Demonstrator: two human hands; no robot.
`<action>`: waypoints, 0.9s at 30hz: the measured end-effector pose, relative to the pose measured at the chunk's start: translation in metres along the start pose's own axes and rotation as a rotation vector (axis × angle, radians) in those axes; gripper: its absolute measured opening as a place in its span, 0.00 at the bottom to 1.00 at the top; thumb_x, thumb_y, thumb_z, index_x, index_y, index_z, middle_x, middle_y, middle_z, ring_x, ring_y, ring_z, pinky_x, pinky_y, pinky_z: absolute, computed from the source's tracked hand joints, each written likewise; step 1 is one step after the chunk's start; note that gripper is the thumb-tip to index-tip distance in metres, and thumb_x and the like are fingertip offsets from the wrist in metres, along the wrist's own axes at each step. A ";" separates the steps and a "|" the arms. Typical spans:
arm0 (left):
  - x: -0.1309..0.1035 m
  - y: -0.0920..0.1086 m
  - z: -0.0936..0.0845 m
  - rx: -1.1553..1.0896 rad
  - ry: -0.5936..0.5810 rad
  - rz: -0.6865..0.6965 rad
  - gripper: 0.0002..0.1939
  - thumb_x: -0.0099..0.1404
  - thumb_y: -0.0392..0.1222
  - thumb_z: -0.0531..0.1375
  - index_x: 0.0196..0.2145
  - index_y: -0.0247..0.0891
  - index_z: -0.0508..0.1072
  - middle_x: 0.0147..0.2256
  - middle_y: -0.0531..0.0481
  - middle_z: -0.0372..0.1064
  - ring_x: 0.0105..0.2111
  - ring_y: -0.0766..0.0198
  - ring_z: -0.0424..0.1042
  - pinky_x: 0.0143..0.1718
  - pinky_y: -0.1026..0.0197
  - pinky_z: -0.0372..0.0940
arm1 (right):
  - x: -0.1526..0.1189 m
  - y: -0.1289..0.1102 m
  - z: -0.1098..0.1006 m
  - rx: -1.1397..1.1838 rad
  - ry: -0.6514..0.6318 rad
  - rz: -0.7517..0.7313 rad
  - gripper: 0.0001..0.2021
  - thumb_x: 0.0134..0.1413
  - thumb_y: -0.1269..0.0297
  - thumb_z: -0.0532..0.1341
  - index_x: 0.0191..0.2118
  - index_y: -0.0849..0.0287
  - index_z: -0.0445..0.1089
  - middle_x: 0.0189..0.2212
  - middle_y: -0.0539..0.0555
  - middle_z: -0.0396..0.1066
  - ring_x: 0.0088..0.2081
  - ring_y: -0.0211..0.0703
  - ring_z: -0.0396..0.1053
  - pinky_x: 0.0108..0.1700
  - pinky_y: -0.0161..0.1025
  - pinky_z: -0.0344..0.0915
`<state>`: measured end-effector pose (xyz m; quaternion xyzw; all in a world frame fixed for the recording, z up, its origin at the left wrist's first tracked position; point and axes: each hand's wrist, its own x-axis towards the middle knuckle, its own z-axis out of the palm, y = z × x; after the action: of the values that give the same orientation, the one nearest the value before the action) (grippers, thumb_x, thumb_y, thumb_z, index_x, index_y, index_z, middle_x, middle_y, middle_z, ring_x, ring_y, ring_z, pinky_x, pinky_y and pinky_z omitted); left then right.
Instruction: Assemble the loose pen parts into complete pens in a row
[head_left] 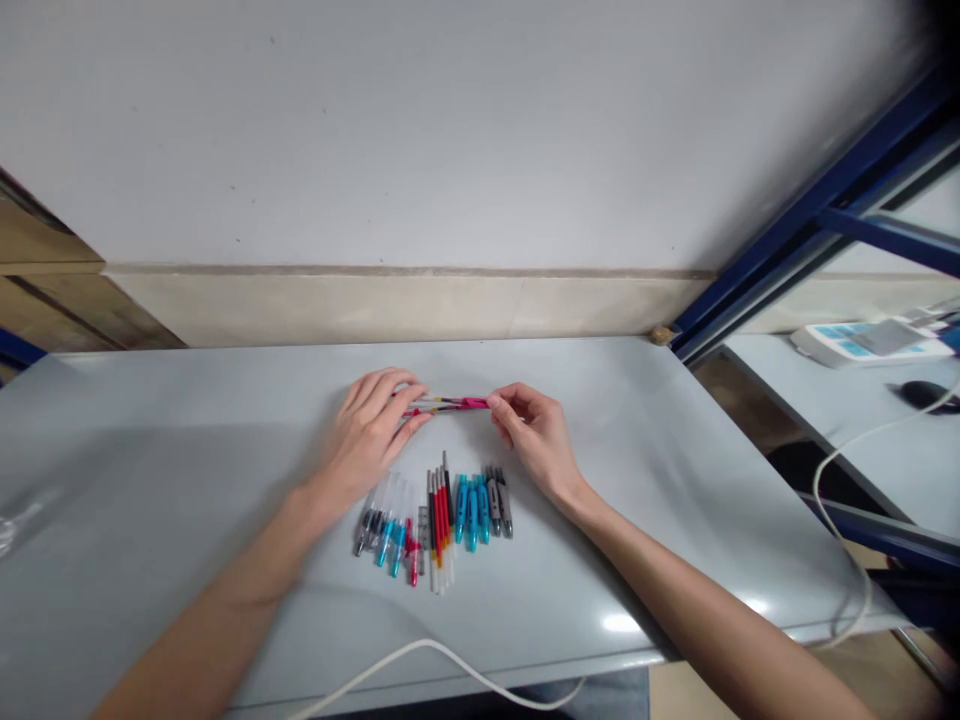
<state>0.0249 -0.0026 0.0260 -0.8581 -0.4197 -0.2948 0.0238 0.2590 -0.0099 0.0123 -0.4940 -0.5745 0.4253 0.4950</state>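
Two slim pens with pink parts (472, 404) lie side by side across the gap between my hands, above the grey tabletop. My left hand (375, 415) has its fingers and thumb closed around their left ends, which are partly hidden. With thumb and fingers, my right hand (532, 425) pinches the pink right ends. Nearer to me are clear pen barrels (390, 500) with grey, blue and pink ends, a group of black and red ink refills (440, 510), several blue pen grip sections (472, 508) and grey grip sections (499, 500).
The grey table (225, 560) meets a pale wall at the back. A white cable (427, 645) crosses its front edge. At the right, a blue metal frame (787, 210) separates it from another table holding a white device (862, 345) and a black mouse (926, 395). Clear plastic (19, 525) lies far left.
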 end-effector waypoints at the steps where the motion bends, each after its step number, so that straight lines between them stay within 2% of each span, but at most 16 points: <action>1: -0.001 -0.002 0.002 -0.023 -0.012 -0.015 0.08 0.75 0.40 0.53 0.46 0.38 0.71 0.46 0.42 0.72 0.49 0.52 0.69 0.52 0.48 0.65 | 0.001 0.001 -0.001 0.036 -0.006 0.004 0.16 0.61 0.51 0.64 0.32 0.59 0.71 0.23 0.48 0.64 0.23 0.36 0.58 0.26 0.35 0.57; 2: -0.003 -0.003 0.004 -0.043 -0.029 -0.026 0.08 0.76 0.39 0.52 0.42 0.38 0.70 0.41 0.44 0.72 0.45 0.54 0.70 0.48 0.50 0.65 | 0.003 0.002 -0.001 0.068 -0.015 0.011 0.15 0.60 0.51 0.65 0.33 0.60 0.71 0.23 0.48 0.65 0.23 0.36 0.59 0.25 0.35 0.58; 4: -0.006 -0.004 0.008 -0.075 -0.056 -0.053 0.09 0.76 0.39 0.51 0.40 0.38 0.68 0.38 0.46 0.71 0.41 0.56 0.69 0.44 0.52 0.65 | 0.004 0.004 -0.002 0.118 -0.025 0.025 0.15 0.57 0.52 0.67 0.34 0.60 0.72 0.23 0.50 0.67 0.24 0.38 0.62 0.25 0.35 0.61; 8: -0.011 -0.006 0.015 -0.164 -0.038 -0.113 0.04 0.75 0.40 0.54 0.45 0.39 0.66 0.39 0.47 0.71 0.39 0.58 0.71 0.42 0.55 0.67 | 0.005 0.003 -0.003 0.117 -0.038 0.033 0.16 0.52 0.52 0.70 0.37 0.60 0.75 0.26 0.52 0.71 0.26 0.40 0.64 0.26 0.37 0.63; 10: -0.013 -0.007 0.016 -0.197 -0.034 -0.130 0.06 0.75 0.40 0.55 0.48 0.40 0.65 0.40 0.48 0.72 0.39 0.59 0.72 0.42 0.55 0.68 | 0.003 0.000 -0.004 0.050 -0.062 0.049 0.17 0.54 0.49 0.69 0.33 0.60 0.74 0.23 0.51 0.70 0.23 0.38 0.62 0.25 0.37 0.60; 12: -0.012 -0.006 0.016 -0.209 -0.041 -0.112 0.09 0.75 0.39 0.54 0.52 0.41 0.66 0.43 0.47 0.72 0.42 0.59 0.73 0.45 0.54 0.68 | 0.000 -0.003 -0.003 -0.024 -0.081 0.057 0.22 0.59 0.46 0.64 0.24 0.60 0.70 0.18 0.50 0.65 0.21 0.36 0.57 0.25 0.37 0.56; 14: -0.012 -0.005 0.015 -0.219 -0.057 -0.068 0.10 0.75 0.38 0.53 0.53 0.41 0.67 0.45 0.46 0.73 0.45 0.58 0.72 0.48 0.53 0.67 | -0.002 -0.004 -0.003 -0.065 -0.088 0.037 0.26 0.62 0.45 0.61 0.20 0.59 0.65 0.16 0.48 0.61 0.20 0.35 0.55 0.24 0.36 0.53; 16: -0.011 -0.004 0.015 -0.227 -0.066 -0.035 0.09 0.75 0.41 0.55 0.51 0.40 0.70 0.45 0.46 0.73 0.46 0.57 0.72 0.49 0.53 0.67 | -0.002 -0.003 -0.003 -0.057 -0.068 0.006 0.22 0.61 0.47 0.62 0.24 0.59 0.68 0.18 0.49 0.62 0.21 0.36 0.57 0.24 0.36 0.55; 20: -0.010 -0.004 0.015 -0.191 -0.054 -0.029 0.11 0.75 0.47 0.56 0.44 0.39 0.74 0.39 0.47 0.72 0.42 0.58 0.70 0.45 0.55 0.66 | 0.002 0.003 -0.006 0.035 -0.012 -0.022 0.14 0.56 0.52 0.67 0.36 0.60 0.74 0.27 0.53 0.71 0.28 0.41 0.66 0.25 0.35 0.62; 23: -0.010 -0.006 0.015 -0.151 -0.059 -0.044 0.13 0.77 0.46 0.52 0.41 0.38 0.73 0.36 0.48 0.70 0.40 0.58 0.68 0.43 0.56 0.64 | 0.004 0.006 -0.008 0.078 0.003 -0.012 0.14 0.53 0.55 0.69 0.38 0.60 0.75 0.30 0.55 0.73 0.30 0.42 0.69 0.25 0.36 0.64; 27: -0.009 -0.007 0.016 -0.148 -0.048 -0.064 0.12 0.76 0.45 0.53 0.39 0.37 0.72 0.36 0.48 0.70 0.40 0.58 0.68 0.43 0.56 0.63 | 0.003 0.008 -0.009 0.043 -0.027 0.025 0.15 0.56 0.51 0.68 0.34 0.60 0.74 0.26 0.54 0.73 0.26 0.40 0.66 0.25 0.36 0.62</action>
<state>0.0226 0.0002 0.0066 -0.8504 -0.4246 -0.3051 -0.0591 0.2688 -0.0056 0.0063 -0.4848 -0.5653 0.4504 0.4924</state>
